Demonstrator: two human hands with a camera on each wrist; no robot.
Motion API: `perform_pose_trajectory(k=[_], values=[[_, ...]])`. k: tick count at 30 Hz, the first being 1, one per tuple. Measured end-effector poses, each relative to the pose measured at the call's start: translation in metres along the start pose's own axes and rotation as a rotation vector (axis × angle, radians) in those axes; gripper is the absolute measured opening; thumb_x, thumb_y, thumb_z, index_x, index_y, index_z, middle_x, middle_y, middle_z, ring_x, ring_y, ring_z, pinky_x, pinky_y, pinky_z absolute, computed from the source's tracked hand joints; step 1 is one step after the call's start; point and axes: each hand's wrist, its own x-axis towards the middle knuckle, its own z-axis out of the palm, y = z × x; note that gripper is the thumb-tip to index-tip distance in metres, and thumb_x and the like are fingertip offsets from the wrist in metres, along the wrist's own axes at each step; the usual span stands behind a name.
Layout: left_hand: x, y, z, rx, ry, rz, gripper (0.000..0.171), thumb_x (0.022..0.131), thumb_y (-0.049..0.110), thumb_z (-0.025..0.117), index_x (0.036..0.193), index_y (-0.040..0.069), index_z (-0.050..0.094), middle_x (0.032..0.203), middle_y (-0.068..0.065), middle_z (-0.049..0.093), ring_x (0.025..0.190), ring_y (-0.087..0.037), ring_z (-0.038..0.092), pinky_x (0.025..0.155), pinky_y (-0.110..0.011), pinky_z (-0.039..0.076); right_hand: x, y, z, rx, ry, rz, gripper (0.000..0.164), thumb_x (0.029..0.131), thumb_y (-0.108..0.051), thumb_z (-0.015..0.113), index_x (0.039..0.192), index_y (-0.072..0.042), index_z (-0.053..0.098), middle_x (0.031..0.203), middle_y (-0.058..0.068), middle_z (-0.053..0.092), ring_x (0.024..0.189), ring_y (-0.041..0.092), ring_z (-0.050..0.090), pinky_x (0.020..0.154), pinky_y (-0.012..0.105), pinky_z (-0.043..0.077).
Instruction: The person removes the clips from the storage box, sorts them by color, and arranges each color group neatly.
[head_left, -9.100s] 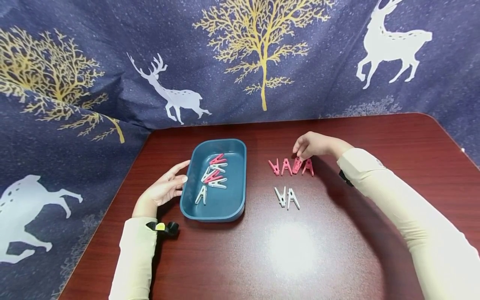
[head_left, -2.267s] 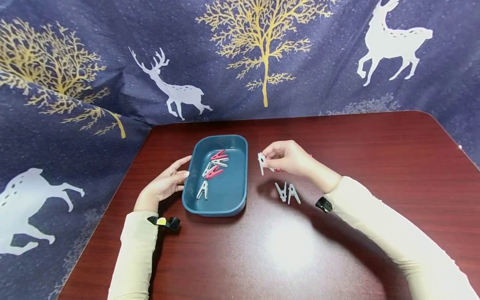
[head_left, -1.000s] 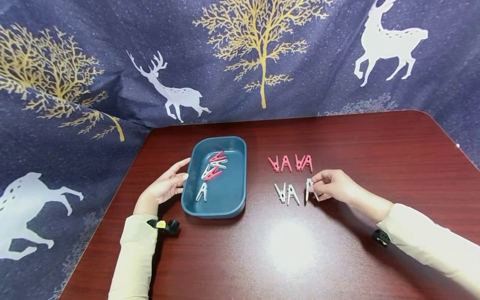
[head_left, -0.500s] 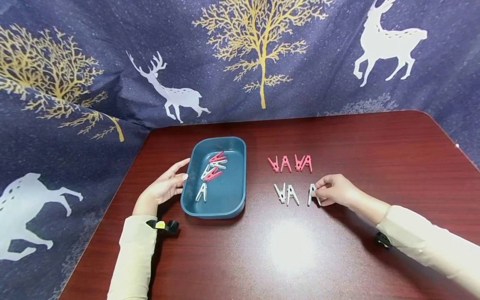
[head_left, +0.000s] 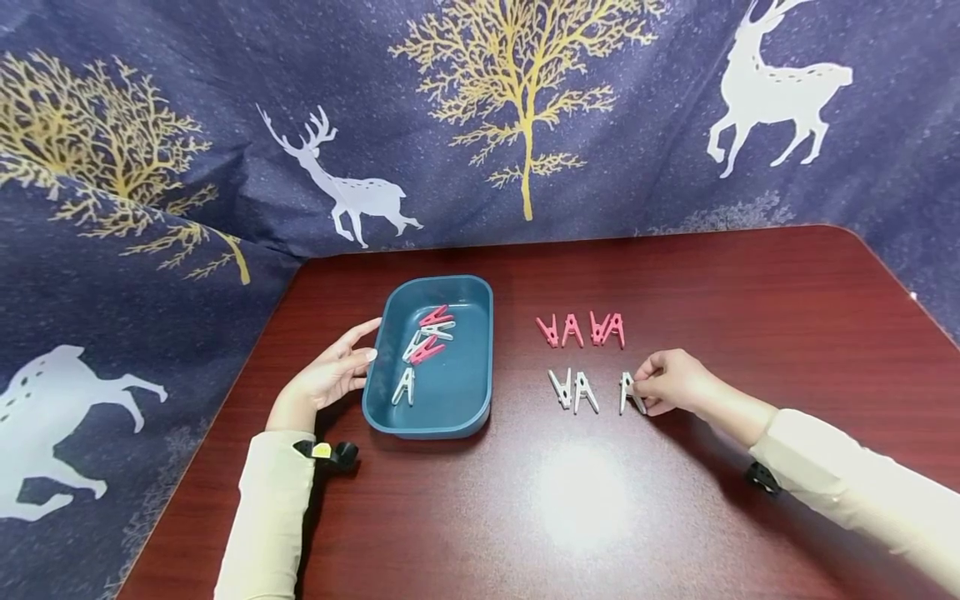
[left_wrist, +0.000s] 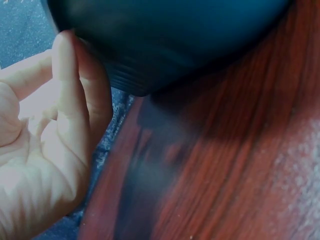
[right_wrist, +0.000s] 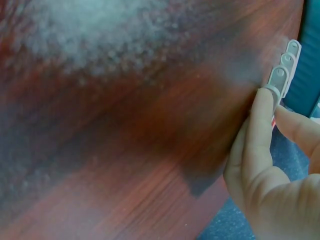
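My right hand [head_left: 671, 383] pinches a white clothespin [head_left: 628, 393] at the table surface, right of two white clothespins [head_left: 576, 392] that lie side by side. The right wrist view shows the white pin [right_wrist: 273, 92] between thumb and fingers. My left hand [head_left: 330, 375] touches the left side of a blue bin [head_left: 450, 417], its fingers loosely bent; in the left wrist view fingertips meet the bin's outer wall [left_wrist: 135, 75]. Inside the bin lie two pink clothespins [head_left: 427, 350] and three white clothespins [head_left: 403, 386].
Behind the white pins, several pink clothespins [head_left: 572, 330] form a row on the dark red table [head_left: 720, 283]. A blue cloth with deer and trees [head_left: 465, 200] hangs along the table's back edge. A bright glare spot lies on the table at front.
A white clothespin has left the bin in my right hand, crossed over the other pins and come down right of the white pair. The left hand stays at the bin.
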Motion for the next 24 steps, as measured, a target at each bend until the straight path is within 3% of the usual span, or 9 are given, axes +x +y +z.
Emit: perform_pose_trajectory(k=[13,19,24], values=[[-0.002,0.007,0.006,-0.011,0.008,-0.012,0.059,0.101,0.002,0.038,0.152,0.017,0.012,0.108,-0.001,0.064,0.092,-0.013,0.067,0.076,-0.027,0.056,-0.001,0.000,-0.002,-0.010,-0.012,-0.011,0.020,0.083,-0.003,0.061,0.093,0.014,0.055,0.073,0.004,0.063,0.063,0.011,0.060,0.062,0.033,0.058],[-0.002,0.004,0.004,0.001,0.008,-0.013,0.059,0.101,0.003,0.038,0.152,0.019,0.013,0.109,0.000,0.065,0.092,-0.013,0.067,0.077,-0.027,0.056,-0.004,-0.007,-0.006,-0.118,0.053,-0.060,0.023,0.083,-0.007,0.064,0.094,0.013,0.059,0.072,0.005,0.066,0.062,0.009,0.063,0.060,0.028,0.057],[-0.001,0.002,0.003,-0.003,0.008,-0.005,0.058,0.101,0.003,0.038,0.152,0.019,0.014,0.108,0.000,0.065,0.092,-0.013,0.067,0.076,-0.027,0.056,-0.007,-0.018,-0.010,-0.311,0.156,-0.185,0.028,0.082,-0.020,0.071,0.094,0.005,0.064,0.072,0.005,0.068,0.063,0.010,0.063,0.059,0.028,0.053]])
